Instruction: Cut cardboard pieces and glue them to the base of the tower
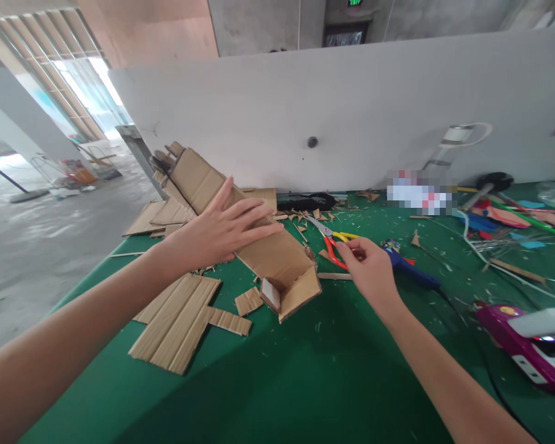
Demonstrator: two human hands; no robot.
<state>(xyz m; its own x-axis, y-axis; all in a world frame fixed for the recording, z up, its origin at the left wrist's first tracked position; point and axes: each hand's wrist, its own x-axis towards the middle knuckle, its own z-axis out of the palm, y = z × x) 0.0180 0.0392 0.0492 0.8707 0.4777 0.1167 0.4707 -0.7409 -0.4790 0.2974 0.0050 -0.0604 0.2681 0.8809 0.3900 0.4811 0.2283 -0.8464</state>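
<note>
A long folded cardboard piece point(272, 259) lies slantwise over the table, with short flaps bent up at its near end. Fingers spread, my left hand point(226, 225) rests flat on top of it. Just to its right are scissors point(330, 237) with one red and one yellow handle, blades pointing away to the left. My right hand point(367, 265) is closed on their handles; some of its fingers are hidden underneath. A flat ridged cardboard cutout point(178, 324) and a small cardboard square point(248, 301) lie in front of the long piece.
Cardboard scraps are scattered along the white partition point(268, 123). Right of my hand lies a blue-handled tool point(411, 271) with a cord, perhaps a glue gun. A purple and white device point(527, 345) stands at the right edge, below coloured scraps and a white cable point(474, 246).
</note>
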